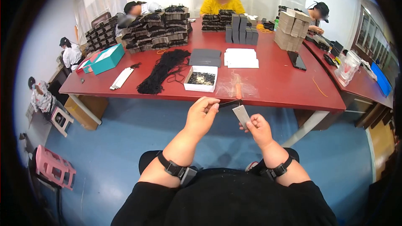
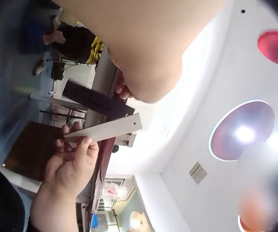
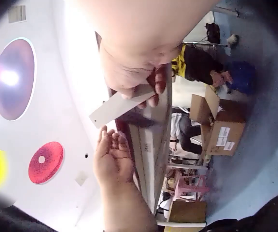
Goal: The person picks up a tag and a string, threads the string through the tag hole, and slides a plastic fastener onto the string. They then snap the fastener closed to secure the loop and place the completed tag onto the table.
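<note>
My right hand [image 1: 259, 130] pinches a narrow light grey tag [image 1: 241, 115] with a small hole near its top end. The tag stands tilted in front of the table edge. A thin dark line runs up from its hole to a dark strip [image 2: 95, 100], blurred and close beside the tag's upper end. My left hand [image 1: 202, 115] is raised to the left of the tag, its palm turned up and fingers loosely bent in the right wrist view. In the head view the dark strip reaches toward the left fingertips.
On the red table [image 1: 276, 81] lie an orange-handled tool [image 1: 238, 90] on clear plastic, a white box [image 1: 201, 80] of small dark pieces, black cords [image 1: 161, 73], white cards [image 1: 241, 58] and grey cards [image 1: 205, 57]. Stacked bundles [image 1: 157, 31] stand behind, and a person [image 1: 222, 5] sits opposite.
</note>
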`<control>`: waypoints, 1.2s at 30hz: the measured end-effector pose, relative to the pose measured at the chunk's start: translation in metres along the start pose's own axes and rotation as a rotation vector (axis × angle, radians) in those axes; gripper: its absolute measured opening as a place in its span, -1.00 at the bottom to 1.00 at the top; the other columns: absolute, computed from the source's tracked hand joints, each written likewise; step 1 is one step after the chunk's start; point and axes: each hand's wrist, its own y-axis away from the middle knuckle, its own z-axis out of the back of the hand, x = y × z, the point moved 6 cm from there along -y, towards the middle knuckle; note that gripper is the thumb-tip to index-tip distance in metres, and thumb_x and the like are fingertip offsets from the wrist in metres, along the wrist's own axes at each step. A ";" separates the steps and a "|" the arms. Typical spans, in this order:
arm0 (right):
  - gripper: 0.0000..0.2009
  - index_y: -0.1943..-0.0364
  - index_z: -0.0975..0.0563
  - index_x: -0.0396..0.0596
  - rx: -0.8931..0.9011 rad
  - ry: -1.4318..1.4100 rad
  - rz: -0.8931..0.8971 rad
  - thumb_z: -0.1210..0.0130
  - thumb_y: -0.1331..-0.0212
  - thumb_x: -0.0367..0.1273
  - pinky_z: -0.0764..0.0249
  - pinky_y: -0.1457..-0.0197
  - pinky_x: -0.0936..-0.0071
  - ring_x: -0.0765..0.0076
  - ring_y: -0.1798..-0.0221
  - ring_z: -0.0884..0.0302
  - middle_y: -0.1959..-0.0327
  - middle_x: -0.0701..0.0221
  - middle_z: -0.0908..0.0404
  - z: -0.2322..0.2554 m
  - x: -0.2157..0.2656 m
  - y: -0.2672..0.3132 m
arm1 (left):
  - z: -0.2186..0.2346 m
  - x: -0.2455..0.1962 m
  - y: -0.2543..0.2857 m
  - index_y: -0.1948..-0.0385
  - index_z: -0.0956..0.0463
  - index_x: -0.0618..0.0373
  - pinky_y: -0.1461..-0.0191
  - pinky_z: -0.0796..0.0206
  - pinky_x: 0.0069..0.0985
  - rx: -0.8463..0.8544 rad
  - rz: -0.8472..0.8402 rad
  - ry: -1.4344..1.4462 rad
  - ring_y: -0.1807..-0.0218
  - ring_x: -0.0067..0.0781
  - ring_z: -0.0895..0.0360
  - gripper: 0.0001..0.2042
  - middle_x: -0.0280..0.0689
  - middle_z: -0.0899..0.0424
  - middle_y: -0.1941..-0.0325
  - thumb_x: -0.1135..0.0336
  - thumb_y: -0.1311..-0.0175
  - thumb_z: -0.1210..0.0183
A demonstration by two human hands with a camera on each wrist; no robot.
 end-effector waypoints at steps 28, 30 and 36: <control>-0.83 0.39 -0.61 -0.09 0.328 1.109 0.303 -0.19 0.06 -0.32 -0.41 0.08 0.38 0.25 0.13 -0.49 0.31 0.35 -0.55 -0.107 0.138 -0.143 | 0.102 0.025 -0.094 0.45 -0.50 0.18 -0.02 -0.25 -0.37 0.315 -0.076 -0.864 0.09 -0.14 -0.38 -0.91 -0.20 -0.50 0.26 0.40 -0.05 -0.17; -0.83 0.40 -0.62 -0.07 0.309 1.243 0.314 -0.21 0.09 -0.32 -0.41 0.06 0.37 0.24 0.13 -0.48 0.32 0.34 -0.55 -0.114 0.117 -0.165 | 0.099 0.020 -0.088 0.45 -0.47 0.19 -0.01 -0.25 -0.34 0.297 -0.106 -0.938 0.09 -0.12 -0.38 -0.92 -0.18 -0.50 0.28 0.40 -0.10 -0.11; -0.80 0.37 -0.67 0.11 0.378 1.764 0.113 -0.23 0.16 -0.26 -0.42 0.01 0.31 0.19 0.04 -0.47 0.28 0.37 -0.62 -0.135 0.106 -0.191 | 0.127 0.023 -0.087 0.39 -0.38 0.21 0.19 -0.32 -0.46 0.052 -0.052 -0.440 0.30 -0.36 -0.48 -0.93 -0.25 -0.53 0.42 0.42 -0.25 0.02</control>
